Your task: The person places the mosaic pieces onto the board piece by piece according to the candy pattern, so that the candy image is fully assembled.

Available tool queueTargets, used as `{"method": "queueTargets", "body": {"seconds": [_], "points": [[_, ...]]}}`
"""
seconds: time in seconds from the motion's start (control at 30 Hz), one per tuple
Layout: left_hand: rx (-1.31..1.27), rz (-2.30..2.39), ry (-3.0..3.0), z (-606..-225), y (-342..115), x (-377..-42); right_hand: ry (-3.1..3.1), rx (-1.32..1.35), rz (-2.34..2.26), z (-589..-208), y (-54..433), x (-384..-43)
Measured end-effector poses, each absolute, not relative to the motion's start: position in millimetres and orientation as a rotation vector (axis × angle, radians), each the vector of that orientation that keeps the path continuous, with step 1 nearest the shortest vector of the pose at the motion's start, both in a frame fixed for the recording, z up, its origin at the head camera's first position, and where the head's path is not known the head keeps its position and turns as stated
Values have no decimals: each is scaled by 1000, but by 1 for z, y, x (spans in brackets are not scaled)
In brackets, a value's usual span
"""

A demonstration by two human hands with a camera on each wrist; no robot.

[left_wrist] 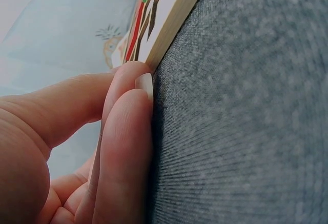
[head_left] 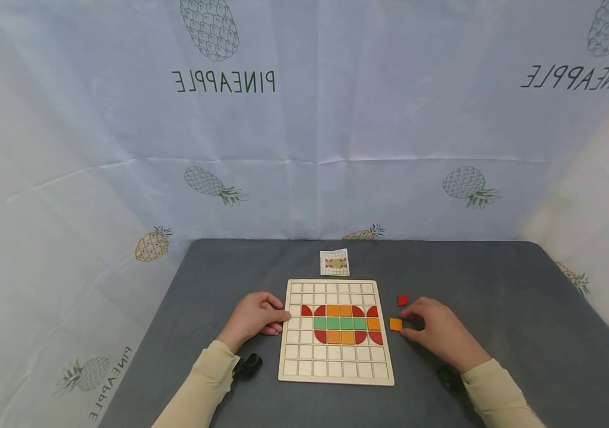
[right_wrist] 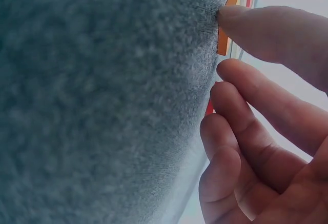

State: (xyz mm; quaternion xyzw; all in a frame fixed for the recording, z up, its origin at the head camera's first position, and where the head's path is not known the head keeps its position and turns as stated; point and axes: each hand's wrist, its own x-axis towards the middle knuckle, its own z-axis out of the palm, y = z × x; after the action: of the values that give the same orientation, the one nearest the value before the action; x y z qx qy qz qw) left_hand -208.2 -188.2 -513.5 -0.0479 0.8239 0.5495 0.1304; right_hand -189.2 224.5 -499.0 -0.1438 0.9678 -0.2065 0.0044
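Note:
A wooden grid board point(head_left: 328, 370) lies flat on the table, with red, orange and green tiles set in its middle rows. At its left edge my left hand point(head_left: 255, 318) grips the board, thumb on top and fingertips against the side. Right of the board lies a loose orange square tile point(head_left: 395, 324). My right hand point(head_left: 432, 329) touches this tile with the thumb point(right_wrist: 256, 24); the other fingers are loosely bent and stand apart from it. Just beyond, a loose red rounded tile point(head_left: 403, 300) lies near the right fingertips. In the right wrist view, fingers partly hide the red tile point(right_wrist: 209, 107).
A small pattern card point(head_left: 334, 263) showing a similar coloured design lies behind the board. The dark grey table point(head_left: 229, 267) meets a pineapple-print cloth point(head_left: 315, 131) at the back. Black straps point(head_left: 248, 365) sit by both wrists.

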Motion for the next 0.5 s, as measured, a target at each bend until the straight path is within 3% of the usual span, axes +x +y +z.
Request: {"method": "queueTargets", "body": {"seconds": [0.5], "points": [[-137, 1598, 2396, -512, -188, -208, 3017, -440, -728, -494, 214, -195]]}}
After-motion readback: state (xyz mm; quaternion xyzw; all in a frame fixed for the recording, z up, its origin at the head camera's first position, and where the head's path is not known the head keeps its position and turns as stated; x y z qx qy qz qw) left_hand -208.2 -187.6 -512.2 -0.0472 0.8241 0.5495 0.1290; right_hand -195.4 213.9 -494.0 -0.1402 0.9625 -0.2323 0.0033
